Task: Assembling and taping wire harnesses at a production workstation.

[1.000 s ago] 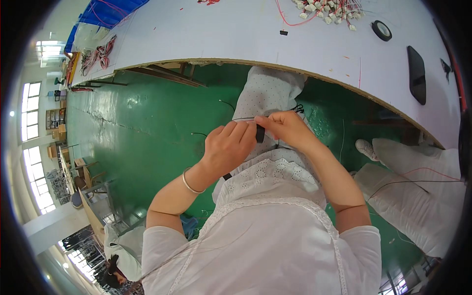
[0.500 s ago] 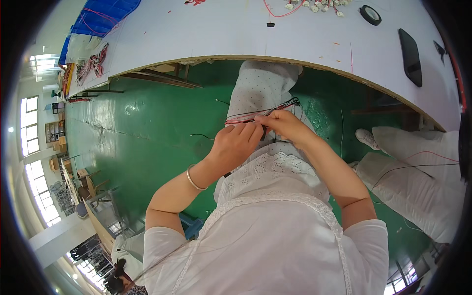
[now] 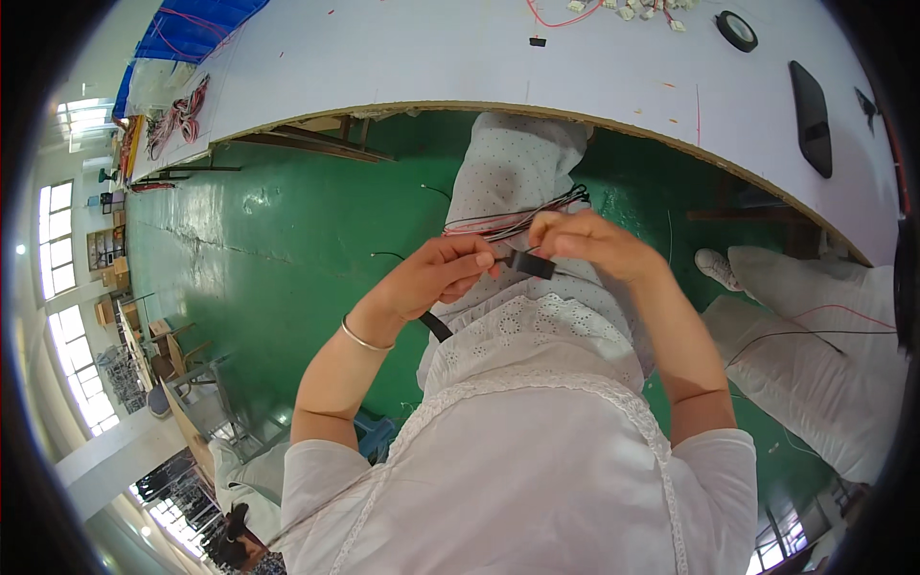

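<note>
Over my lap, my left hand (image 3: 448, 273) is closed, thumb and finger pinching one end of a dark strip-like piece. A black rectangular piece (image 3: 534, 265) extends from that pinch toward my right hand. Below the left palm a black band (image 3: 436, 328) shows; whether it joins the pinched piece is hidden. My right hand (image 3: 594, 241) has its fingers bent together beside the black piece, at the wires; what they hold cannot be made out. A bundle of red, black and white wires (image 3: 498, 226) lies across my thighs, its looped end beyond the right hand.
Ahead is the white tabletop (image 3: 431, 67), with a black tape roll (image 3: 736, 32), a dark phone-like slab (image 3: 811, 120) and white connectors (image 3: 632, 10). Coiled wires (image 3: 182, 120) lie by a blue bin (image 3: 196, 29) at left. Another person's legs (image 3: 805, 355) are close on the right.
My hands have drawn apart; the left has moved back and left, the right slightly right. The black rectangular piece between them has come into plain view.
</note>
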A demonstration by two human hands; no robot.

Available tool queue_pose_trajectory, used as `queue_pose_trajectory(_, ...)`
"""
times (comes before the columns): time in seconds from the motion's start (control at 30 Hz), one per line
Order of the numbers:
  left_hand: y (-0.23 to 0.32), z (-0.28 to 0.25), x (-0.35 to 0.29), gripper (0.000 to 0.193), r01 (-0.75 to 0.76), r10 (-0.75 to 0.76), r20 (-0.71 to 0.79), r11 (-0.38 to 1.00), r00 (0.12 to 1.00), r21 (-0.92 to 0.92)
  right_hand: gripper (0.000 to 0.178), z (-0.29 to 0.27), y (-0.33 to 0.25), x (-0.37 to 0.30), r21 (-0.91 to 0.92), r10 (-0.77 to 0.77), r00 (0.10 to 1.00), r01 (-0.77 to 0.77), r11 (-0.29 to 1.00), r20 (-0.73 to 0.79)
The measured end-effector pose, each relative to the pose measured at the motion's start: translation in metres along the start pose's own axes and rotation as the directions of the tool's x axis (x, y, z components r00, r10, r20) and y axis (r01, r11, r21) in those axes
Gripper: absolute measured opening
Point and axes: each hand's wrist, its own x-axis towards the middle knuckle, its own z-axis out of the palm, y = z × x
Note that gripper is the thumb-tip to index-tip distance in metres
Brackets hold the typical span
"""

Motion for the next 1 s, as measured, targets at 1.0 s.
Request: queue_pose_trajectory(1.0, 0.009, 0.024, 0.019, 0.020, -0.388, 0.339, 0.192, 0.829, 0.921, 0.403, 0.014, 0.015, -0.016, -0.004, -0.125, -0.117, 0.978, 0.095, 0.988, -0.174)
